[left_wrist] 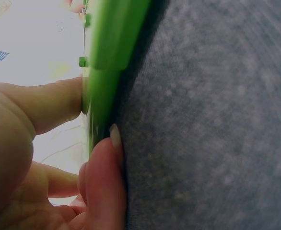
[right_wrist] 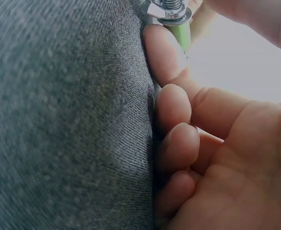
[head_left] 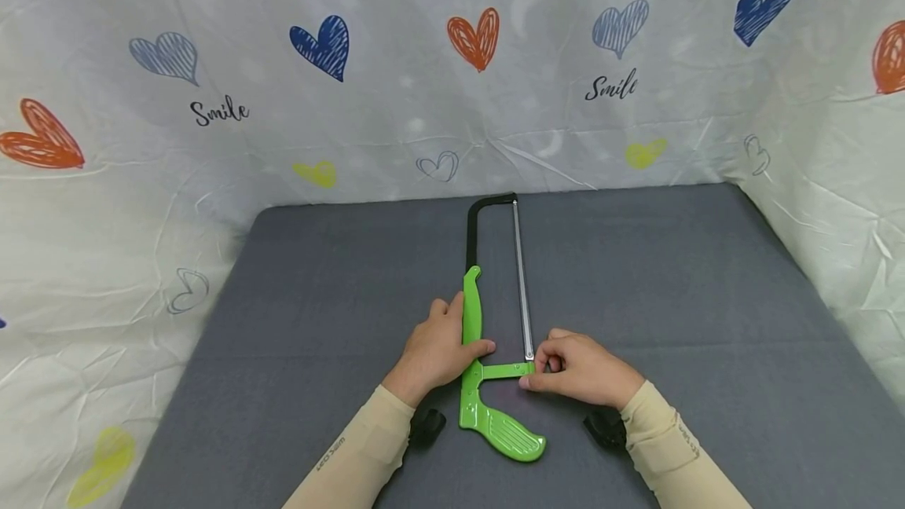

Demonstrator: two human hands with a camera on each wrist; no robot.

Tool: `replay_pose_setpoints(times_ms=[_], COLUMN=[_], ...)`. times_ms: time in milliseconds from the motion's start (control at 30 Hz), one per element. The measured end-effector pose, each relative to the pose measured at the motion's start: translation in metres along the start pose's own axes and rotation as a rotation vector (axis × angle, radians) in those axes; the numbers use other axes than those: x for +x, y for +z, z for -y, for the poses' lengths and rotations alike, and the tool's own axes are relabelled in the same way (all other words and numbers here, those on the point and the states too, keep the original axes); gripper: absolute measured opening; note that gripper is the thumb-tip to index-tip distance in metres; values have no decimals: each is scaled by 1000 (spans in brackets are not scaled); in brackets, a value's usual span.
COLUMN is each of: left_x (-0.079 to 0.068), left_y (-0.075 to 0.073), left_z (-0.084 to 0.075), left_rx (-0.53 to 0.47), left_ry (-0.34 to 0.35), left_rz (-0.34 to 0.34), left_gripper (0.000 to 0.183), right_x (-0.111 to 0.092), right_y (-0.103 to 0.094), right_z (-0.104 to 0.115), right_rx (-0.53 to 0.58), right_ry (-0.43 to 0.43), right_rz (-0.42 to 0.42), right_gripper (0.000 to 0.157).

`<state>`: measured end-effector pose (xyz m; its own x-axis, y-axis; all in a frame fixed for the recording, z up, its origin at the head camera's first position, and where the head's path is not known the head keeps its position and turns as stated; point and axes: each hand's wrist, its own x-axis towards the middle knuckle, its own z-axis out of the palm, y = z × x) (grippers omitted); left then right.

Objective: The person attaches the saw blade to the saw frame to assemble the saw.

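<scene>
Green-handled, black-framed hacksaw (head_left: 472, 316) on grey cloth (head_left: 672, 281)

The ribbed handle (head_left: 511, 436) lies nearest you. Your right hand (head_left: 587, 369) curls its fingers beside a silver metal fastener (right_wrist: 171, 10); whether they pinch it, I cannot tell. Your left hand (head_left: 437, 348) grips the green frame (head_left: 472, 301). Beyond runs the thin silver blade (head_left: 522, 281), then a white heart-printed curtain (head_left: 396, 116).

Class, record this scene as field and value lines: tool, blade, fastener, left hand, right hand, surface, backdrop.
Tool: green-and-black hacksaw, lying on its side
Blade: silvery blade, fitted in the frame
Fastener: metal wing nut, seen in the right wrist view
Left hand: left hand gripping the green frame
Right hand: right hand at the crossbar's end, fingers curled; exact grip unclear
Surface: grey cloth-covered table
Backdrop: white sheet printed with hearts and "Smile"
</scene>
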<state>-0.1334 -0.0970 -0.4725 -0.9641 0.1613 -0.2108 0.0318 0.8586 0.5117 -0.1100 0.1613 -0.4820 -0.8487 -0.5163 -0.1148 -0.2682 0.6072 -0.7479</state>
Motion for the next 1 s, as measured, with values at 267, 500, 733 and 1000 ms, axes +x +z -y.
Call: replay_pose_setpoints(times_ms=[267, 500, 733, 1000], left_x=[1, 0, -1, 0], left_y=[0, -1, -1, 0], left_z=[0, -1, -1, -1], left_rx=[13, 15, 5, 3], left_ry=[-10, -18, -7, 0], left_rz=[4, 10, 1, 0], left_gripper=[102, 102, 101, 100], right_x=[0, 1, 1, 0], right_y=[3, 6, 6, 3], right_z=[0, 4, 3, 3], right_rx=[3, -20, -5, 8], right_ry=[12, 40, 27, 18], right_rz=[-22, -54, -49, -31], right_gripper=[34, 36, 32, 30])
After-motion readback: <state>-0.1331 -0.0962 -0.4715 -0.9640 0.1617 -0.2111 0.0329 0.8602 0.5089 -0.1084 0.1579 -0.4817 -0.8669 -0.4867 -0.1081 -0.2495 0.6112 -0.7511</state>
